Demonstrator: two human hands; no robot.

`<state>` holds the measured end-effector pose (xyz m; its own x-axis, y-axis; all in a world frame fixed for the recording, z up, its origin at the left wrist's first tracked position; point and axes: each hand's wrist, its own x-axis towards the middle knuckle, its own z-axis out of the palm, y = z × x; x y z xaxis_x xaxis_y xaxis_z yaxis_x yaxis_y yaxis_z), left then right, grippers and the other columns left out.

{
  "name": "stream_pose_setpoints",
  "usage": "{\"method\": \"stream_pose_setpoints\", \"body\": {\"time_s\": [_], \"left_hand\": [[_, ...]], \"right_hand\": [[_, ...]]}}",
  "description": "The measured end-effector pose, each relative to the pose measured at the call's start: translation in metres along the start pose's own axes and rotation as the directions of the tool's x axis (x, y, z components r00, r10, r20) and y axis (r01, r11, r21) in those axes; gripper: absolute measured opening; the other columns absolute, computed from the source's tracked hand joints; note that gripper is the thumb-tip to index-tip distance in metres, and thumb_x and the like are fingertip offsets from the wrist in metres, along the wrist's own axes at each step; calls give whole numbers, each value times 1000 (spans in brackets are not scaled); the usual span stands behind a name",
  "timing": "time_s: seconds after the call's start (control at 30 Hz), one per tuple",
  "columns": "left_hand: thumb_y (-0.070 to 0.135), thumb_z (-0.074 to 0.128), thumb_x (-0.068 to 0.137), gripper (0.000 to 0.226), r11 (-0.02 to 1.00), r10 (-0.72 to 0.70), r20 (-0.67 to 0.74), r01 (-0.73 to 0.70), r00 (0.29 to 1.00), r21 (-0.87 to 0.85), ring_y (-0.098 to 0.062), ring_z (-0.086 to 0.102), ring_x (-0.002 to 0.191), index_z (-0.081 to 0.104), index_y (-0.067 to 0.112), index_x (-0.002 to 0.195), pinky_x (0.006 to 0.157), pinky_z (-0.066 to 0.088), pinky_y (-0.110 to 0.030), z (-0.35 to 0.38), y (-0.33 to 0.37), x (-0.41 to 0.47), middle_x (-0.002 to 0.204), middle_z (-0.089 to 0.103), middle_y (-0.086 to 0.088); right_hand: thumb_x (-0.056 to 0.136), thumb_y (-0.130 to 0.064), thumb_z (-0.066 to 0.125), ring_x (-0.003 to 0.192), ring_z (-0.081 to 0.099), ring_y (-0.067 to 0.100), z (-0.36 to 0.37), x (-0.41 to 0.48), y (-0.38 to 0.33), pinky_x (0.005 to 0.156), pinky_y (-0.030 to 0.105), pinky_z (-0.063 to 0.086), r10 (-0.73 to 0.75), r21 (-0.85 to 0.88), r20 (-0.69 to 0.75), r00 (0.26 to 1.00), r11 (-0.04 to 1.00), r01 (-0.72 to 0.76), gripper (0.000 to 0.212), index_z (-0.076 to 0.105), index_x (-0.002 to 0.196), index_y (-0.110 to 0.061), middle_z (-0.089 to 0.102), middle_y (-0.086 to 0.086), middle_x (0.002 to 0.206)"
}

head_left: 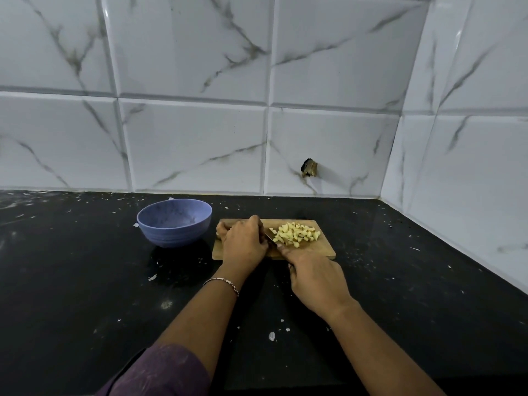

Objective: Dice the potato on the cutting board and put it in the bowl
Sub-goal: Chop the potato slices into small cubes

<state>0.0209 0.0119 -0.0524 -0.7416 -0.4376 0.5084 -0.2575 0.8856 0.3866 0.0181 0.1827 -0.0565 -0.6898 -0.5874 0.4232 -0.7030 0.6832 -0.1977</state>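
The potato point(295, 235) lies in a pile of small pale-yellow cubes on the right half of the cutting board point(323, 251). The right hand point(314, 278) grips a knife point(271, 239). The left hand point(243, 238) rests curled on the board; I cannot tell whether it grasps anything.

Bowl point(171, 237): 1, toward the countertop's back edge. Cutting board point(324, 250): 1, just right of the bowl. Knife point(271, 239): 1. Potato dice point(295, 235): 1 heap on the board's right half, well over twenty pieces, too overlapped for an exact count. Hands: 2, left hand point(244, 242) and right hand point(315, 278). Bracelet point(221, 282): 1.
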Motion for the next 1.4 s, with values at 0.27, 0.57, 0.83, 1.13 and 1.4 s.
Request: {"method": "stream_pose_setpoints", "body": {"time_s": [0.27,0.57,0.83,1.13,1.4], "left_hand": [[29,59,87,10,1000,15,14,-16,1000,19,-16,60,101,55,27,97,98,13,-42,3,0,2,92,67,7],[8,55,89,27,988,-83,18,84,996,-133,-18,57,107,57,31,104,100,26,-41,-12,-10,9,101,69,7],[13,64,87,31,981,-92,116,110,989,-162,-20,58,112,63,27,115,97,50,-43,-22,-23,12,118,66,-1],[35,58,93,39,995,-3,267,-23,964,97,-23,39,133,54,30,132,108,24,-49,-19,-21,7,131,59,2],[48,69,85,38,999,27,180,-30,983,12,-15,49,120,62,31,119,99,27,-41,-14,-17,6,113,67,12]], "right_hand": [[101,-19,47,101,61,11,-1,1,4,81,30,51,32,-64,1,999,997,-32,56,32,151,-40,62,-9,122],[104,-28,45,86,56,8,-10,-1,2,76,29,53,71,58,-50,996,996,-68,48,38,149,-42,55,-12,95],[102,-31,47,84,51,2,-10,-1,1,72,21,43,58,85,19,998,995,-59,46,42,146,-44,62,-12,111],[103,-31,45,81,53,3,-12,-2,2,67,21,40,123,-3,-14,992,992,-123,46,42,147,-43,64,-13,105],[103,-31,46,82,52,4,-14,-2,0,68,21,41,123,13,-10,992,992,-123,47,40,148,-43,63,-12,105]]}}
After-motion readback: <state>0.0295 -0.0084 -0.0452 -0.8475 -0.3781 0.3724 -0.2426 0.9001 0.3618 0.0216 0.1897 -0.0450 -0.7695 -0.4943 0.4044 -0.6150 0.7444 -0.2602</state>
